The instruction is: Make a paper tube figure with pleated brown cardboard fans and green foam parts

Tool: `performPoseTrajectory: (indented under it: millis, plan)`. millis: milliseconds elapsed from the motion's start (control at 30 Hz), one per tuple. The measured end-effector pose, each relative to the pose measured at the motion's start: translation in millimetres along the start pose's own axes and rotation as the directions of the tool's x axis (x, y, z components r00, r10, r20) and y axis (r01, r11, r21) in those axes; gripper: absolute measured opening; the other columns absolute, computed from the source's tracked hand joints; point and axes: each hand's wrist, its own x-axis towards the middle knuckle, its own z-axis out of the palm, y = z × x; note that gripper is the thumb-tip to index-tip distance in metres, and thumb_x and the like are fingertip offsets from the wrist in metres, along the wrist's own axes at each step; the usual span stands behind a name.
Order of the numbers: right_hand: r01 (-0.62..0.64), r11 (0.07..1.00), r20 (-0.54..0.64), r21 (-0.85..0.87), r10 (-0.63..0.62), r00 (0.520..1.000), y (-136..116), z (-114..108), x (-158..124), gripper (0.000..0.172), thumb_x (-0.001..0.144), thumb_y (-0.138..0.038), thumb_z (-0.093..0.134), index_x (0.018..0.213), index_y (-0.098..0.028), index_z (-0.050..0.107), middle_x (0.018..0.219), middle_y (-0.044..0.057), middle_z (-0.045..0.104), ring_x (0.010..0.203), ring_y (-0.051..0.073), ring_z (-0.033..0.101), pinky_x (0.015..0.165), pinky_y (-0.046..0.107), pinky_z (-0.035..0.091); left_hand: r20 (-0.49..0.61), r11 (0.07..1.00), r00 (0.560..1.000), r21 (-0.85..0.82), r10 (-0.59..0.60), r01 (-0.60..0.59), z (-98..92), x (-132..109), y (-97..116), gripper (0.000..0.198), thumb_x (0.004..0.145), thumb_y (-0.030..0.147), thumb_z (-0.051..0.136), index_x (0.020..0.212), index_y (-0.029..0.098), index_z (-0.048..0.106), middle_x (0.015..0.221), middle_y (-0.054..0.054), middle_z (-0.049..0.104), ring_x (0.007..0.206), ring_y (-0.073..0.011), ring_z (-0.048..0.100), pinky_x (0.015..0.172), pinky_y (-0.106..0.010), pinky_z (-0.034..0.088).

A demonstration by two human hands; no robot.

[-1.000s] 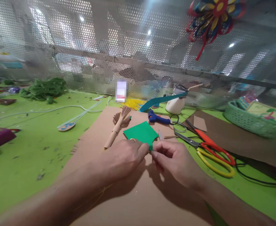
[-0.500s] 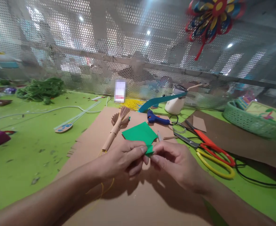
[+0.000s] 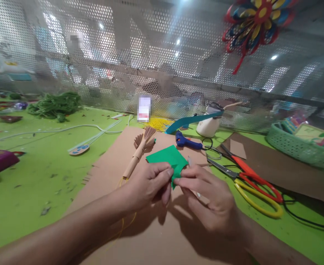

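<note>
A small piece of green paper (image 3: 175, 181) is pinched in the fingers of my left hand (image 3: 146, 186). From the other side, my right hand (image 3: 215, 198) has its fingertips on the same piece, its fingers bent and slightly spread. Just behind lies a larger green paper sheet (image 3: 166, 155), partly covered by the hands. To the left of it rests a rolled brown paper figure (image 3: 135, 156) with a fringed top and a yellow string at its lower end. Brown paper (image 3: 109, 154) spreads beneath all of these.
A blue glue gun (image 3: 189, 142) lies behind the green sheet. Orange-handled scissors (image 3: 250, 173) and yellow-handled scissors (image 3: 257, 198) sit at the right, near a green basket (image 3: 294, 147). A white jar (image 3: 207, 125) stands behind. Green strands (image 3: 54, 105) are heaped at far left.
The small green piece has turned and now points downward between the fingers. My right hand's fingers have shifted and spread a little. The whole view has moved slightly.
</note>
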Motion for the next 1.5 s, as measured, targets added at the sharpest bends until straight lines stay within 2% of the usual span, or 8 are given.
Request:
performPoseTrajectory:
  millis: [133,233,333,533,700,900,1367,1500]
  plan:
    - [-0.212,0.957,-0.077,0.198,0.231,0.97,-7,3,4,0.012,0.083,-0.012,0.06,0.087,-0.019,0.069,0.087,0.007,0.063,0.083,0.02,0.061,0.075,0.033,0.051,0.006,1.0,1.0,0.004,0.009,-0.009,5.6,0,0,0.037,0.092,0.04,0.042,0.061,0.019,0.044,0.046,0.004,0.051,0.038,-0.0067,0.039,0.041,-0.021,0.029]
    - [-0.422,0.803,-0.084,0.421,0.497,0.864,-10,8,6,0.004,0.081,-0.019,0.066,0.079,-0.02,0.063,0.076,0.002,0.061,0.071,0.015,0.059,0.064,0.026,0.05,-0.019,1.0,1.0,0.001,0.012,-0.012,10.5,-1,0,0.035,0.091,0.039,0.044,0.063,0.02,0.042,0.047,0.005,0.048,0.038,-0.007,0.042,0.04,-0.02,0.028]
    - [-0.539,0.669,-0.007,0.512,0.631,0.776,-12,9,8,0.013,0.077,-0.024,0.07,0.081,-0.018,0.059,0.07,-0.001,0.058,0.063,0.012,0.055,0.057,0.023,0.047,-0.039,0.999,0.999,-0.035,0.022,-0.023,11.8,-2,-1,0.034,0.092,0.039,0.044,0.064,0.02,0.043,0.048,0.005,0.048,0.04,-0.0073,0.043,0.042,-0.02,0.032]
    - [-0.515,0.751,-0.003,0.414,0.566,0.824,-8,9,5,0.012,0.08,-0.022,0.066,0.071,-0.017,0.06,0.068,-0.002,0.052,0.063,0.012,0.05,0.058,0.024,0.043,0.044,0.977,0.999,-0.211,-0.017,0.026,9.2,-3,-4,0.037,0.093,0.043,0.045,0.065,0.018,0.044,0.048,0.005,0.044,0.041,-0.0066,0.039,0.043,-0.02,0.028]
    - [-0.493,0.775,-0.018,0.395,0.543,0.839,-8,11,6,0.015,0.081,-0.021,0.064,0.068,-0.017,0.058,0.066,-0.002,0.05,0.062,0.011,0.048,0.056,0.023,0.041,-0.021,0.973,1.0,-0.23,0.008,-0.012,13.0,3,-8,0.029,0.089,0.04,0.051,0.071,0.018,0.045,0.053,0.006,0.041,0.047,-0.0075,0.035,0.046,-0.021,0.027]
    - [-0.502,0.628,0.06,0.595,0.588,0.806,-4,6,5,0.013,0.086,-0.03,0.063,0.084,-0.017,0.065,0.074,0.001,0.059,0.069,0.013,0.055,0.063,0.025,0.045,-0.139,0.98,0.99,-0.19,0.033,-0.059,15.7,-2,1,0.025,0.089,0.032,0.052,0.07,0.017,0.047,0.063,0.005,0.041,0.057,-0.0083,0.036,0.054,-0.023,0.029]
    - [-0.501,0.378,0.215,0.779,0.588,0.779,1,-4,6,0.013,0.085,-0.021,0.064,0.078,-0.014,0.072,0.068,0.003,0.066,0.058,0.012,0.06,0.052,0.023,0.049,0.012,0.948,0.992,-0.296,0.122,-0.113,14.1,-3,5,0.02,0.093,0.016,0.047,0.078,0.016,0.061,0.075,0.001,0.062,0.061,-0.0069,0.043,0.054,-0.021,0.029]
    - [-0.512,0.426,0.219,0.746,0.57,0.792,1,-5,6,0.013,0.085,-0.021,0.063,0.077,-0.015,0.071,0.066,0.003,0.065,0.058,0.011,0.059,0.053,0.023,0.05,0.02,0.94,0.99,-0.316,0.141,-0.128,13.8,-5,8,0.022,0.093,0.014,0.046,0.078,0.016,0.061,0.075,0.002,0.062,0.063,-0.0065,0.047,0.056,-0.02,0.032]
